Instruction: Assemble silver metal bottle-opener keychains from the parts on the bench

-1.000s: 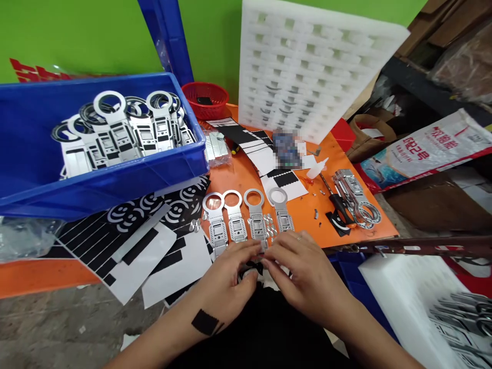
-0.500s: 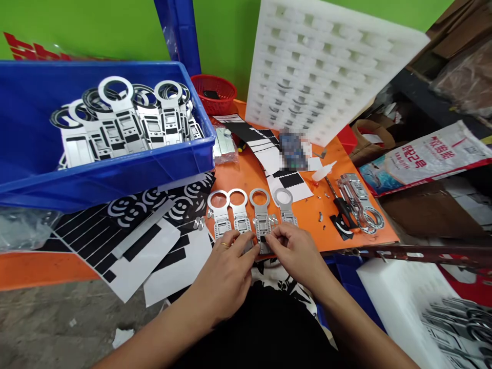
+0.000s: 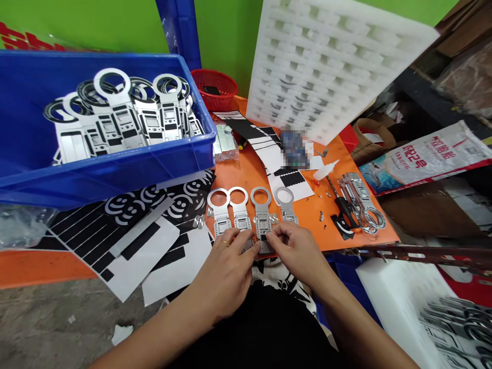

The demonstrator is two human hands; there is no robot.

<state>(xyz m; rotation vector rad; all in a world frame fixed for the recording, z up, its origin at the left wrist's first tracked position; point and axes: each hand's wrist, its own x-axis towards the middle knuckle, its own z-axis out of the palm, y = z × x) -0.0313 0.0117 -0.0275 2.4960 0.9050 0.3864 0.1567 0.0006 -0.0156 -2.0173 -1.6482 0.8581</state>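
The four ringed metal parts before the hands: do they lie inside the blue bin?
No, the four ringed parts lie side by side on the orange table, outside the blue bin.

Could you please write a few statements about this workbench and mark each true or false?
1. Four ringed metal parts lie in a row on the orange table. True.
2. The red basket stands right of the white foam board. False: the basket is left of the board.
3. The blue bin holds more ringed parts. True.
4. Both hands are inside the blue bin. False: the left hand and right hand are at the row's near end.
5. A screwdriver lies right of the row. True.
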